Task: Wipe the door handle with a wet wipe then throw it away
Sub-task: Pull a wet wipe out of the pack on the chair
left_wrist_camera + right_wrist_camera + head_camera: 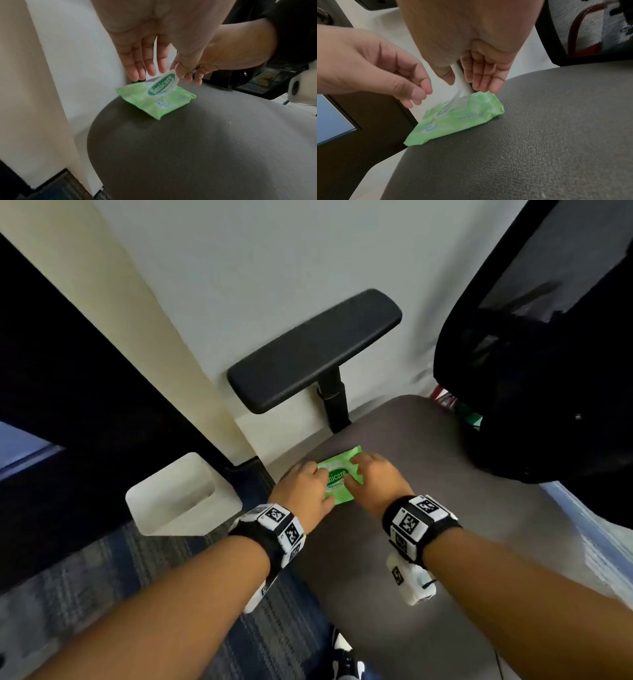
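Observation:
A green wet-wipe pack point(342, 495) point(154, 102) point(462, 121) lies near the left edge of a grey chair seat point(428, 491). Its label flap point(163, 83) point(455, 98) is peeled up at the far end. My left hand point(318, 481) point(149, 60) point(385, 67) hovers over the pack's left part and grips nothing that I can see. My right hand point(359, 474) point(479, 74) point(231, 51) touches the pack's far end with straight fingertips. A thumb lies against the raised flap edge in the left wrist view; whose it is I cannot tell. No door handle shows clearly.
A white open bin point(205, 518) stands on the carpet left of the chair. A dark door point(68, 371) fills the left side. The chair's black armrest point(315, 347) sits above the pack, its black mesh back point(548, 371) to the right. My shoe point(346, 655) is below.

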The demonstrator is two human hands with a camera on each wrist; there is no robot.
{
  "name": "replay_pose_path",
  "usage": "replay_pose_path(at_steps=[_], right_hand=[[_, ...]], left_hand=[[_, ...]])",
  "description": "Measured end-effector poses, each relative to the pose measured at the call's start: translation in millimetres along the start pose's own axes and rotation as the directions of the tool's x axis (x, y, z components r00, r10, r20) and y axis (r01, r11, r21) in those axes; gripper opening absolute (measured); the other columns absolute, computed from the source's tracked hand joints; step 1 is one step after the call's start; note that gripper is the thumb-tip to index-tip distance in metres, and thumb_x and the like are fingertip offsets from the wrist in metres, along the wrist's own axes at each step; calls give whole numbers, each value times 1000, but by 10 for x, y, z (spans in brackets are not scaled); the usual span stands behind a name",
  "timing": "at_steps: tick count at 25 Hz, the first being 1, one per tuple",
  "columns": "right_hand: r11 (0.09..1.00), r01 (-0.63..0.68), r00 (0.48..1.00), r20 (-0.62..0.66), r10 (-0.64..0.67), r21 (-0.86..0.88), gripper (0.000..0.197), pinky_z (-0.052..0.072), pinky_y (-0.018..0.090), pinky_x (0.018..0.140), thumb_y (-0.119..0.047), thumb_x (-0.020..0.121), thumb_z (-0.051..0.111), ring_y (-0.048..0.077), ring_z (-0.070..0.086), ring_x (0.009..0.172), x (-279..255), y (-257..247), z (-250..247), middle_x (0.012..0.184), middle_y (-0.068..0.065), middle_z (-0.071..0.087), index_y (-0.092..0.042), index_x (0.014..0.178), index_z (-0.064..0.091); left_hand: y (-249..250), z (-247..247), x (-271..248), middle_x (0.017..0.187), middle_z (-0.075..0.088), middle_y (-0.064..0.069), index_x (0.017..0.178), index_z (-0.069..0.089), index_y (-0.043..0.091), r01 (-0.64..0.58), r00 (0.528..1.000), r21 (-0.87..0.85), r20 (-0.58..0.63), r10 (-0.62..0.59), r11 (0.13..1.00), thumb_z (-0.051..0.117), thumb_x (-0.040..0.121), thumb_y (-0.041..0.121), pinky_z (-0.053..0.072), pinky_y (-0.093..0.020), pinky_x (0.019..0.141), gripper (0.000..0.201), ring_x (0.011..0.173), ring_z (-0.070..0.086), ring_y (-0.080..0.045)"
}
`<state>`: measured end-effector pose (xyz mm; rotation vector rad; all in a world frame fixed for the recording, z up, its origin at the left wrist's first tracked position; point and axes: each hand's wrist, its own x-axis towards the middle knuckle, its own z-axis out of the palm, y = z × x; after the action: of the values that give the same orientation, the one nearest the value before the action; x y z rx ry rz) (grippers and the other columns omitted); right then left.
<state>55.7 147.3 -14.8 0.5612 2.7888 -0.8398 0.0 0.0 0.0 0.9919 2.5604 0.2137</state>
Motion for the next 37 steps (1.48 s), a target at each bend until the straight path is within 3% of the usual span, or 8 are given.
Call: replay_pose_path(at_steps=[3, 8, 11, 14, 19, 26, 30, 37], right_hand=[[998, -56, 997, 57, 54, 42, 40, 50, 38, 81, -32, 90, 55, 33, 58, 102, 127, 68, 99, 115, 16, 58, -4, 118, 53], [987, -48, 998, 47, 42, 153, 19, 37, 30, 63, -20, 90, 52, 31, 57, 78, 235, 77, 241, 88, 15, 58, -6, 77, 51], [950, 79, 997, -3, -82, 303, 21, 38, 30, 65, -13, 89, 54, 23, 49, 72, 159, -20, 275, 76, 7, 52, -7, 68, 53], [899, 157, 987, -34, -157, 410, 21, 43, 32, 71, -11, 87, 51, 22, 53, 78, 103, -41, 315, 79, 8, 58, -2, 73, 64], [980, 93, 995, -43, -86, 176, 13, 48, 36, 65, -8, 84, 55, 30, 56, 76, 152, 125, 403, 87, 14, 58, 0, 84, 66], [992, 119, 992, -24, -120, -40, 18, 51, 39, 61, -16, 87, 55, 32, 55, 84, 156, 33, 481, 87, 13, 54, -1, 82, 64], [957, 117, 992, 86, -97, -266, 14, 48, 40, 64, -8, 89, 51, 31, 51, 104, 207, -123, 432, 103, 14, 56, 0, 95, 61], [905, 198, 971, 200, -129, -376, 22, 49, 42, 69, -16, 93, 46, 33, 50, 107, 300, -211, 354, 110, 14, 54, -1, 103, 57]], left_hand=[[11, 175, 68, 113, 56, -12, 108, 54, 8, 96, 995, -114, 27, -93, 989, 61, 84, 35, 51, -45, 82, 37, 107, 52, -31], [-17, 323, 163, 110, 58, -17, 105, 54, 3, 129, 991, -209, 10, -130, 969, 66, 80, 32, 50, -46, 83, 40, 104, 54, -35], [-59, 363, 226, 112, 58, -19, 108, 54, 1, 126, 992, -220, 24, -124, 967, 67, 79, 31, 48, -46, 86, 44, 106, 54, -36], [-144, 401, 240, 107, 62, -19, 103, 58, 1, 122, 991, -301, -7, -130, 946, 57, 86, 24, 48, -44, 85, 29, 103, 56, -36], [-211, 351, 173, 109, 60, -21, 106, 58, -2, 209, 974, -366, -7, -227, 907, 49, 93, 22, 44, -39, 83, 29, 101, 57, -36], [-259, 390, 151, 107, 60, -20, 107, 58, 0, 170, 982, -410, -11, -191, 896, 50, 93, 23, 50, -42, 84, 28, 97, 59, -35], [-266, 412, 153, 107, 60, -21, 106, 58, -2, 166, 981, -404, -22, -192, 899, 50, 93, 23, 49, -43, 83, 29, 97, 59, -35], [-269, 393, 152, 107, 59, -21, 106, 57, -2, 163, 982, -417, -18, -188, 894, 50, 94, 22, 49, -42, 82, 28, 95, 59, -35]])
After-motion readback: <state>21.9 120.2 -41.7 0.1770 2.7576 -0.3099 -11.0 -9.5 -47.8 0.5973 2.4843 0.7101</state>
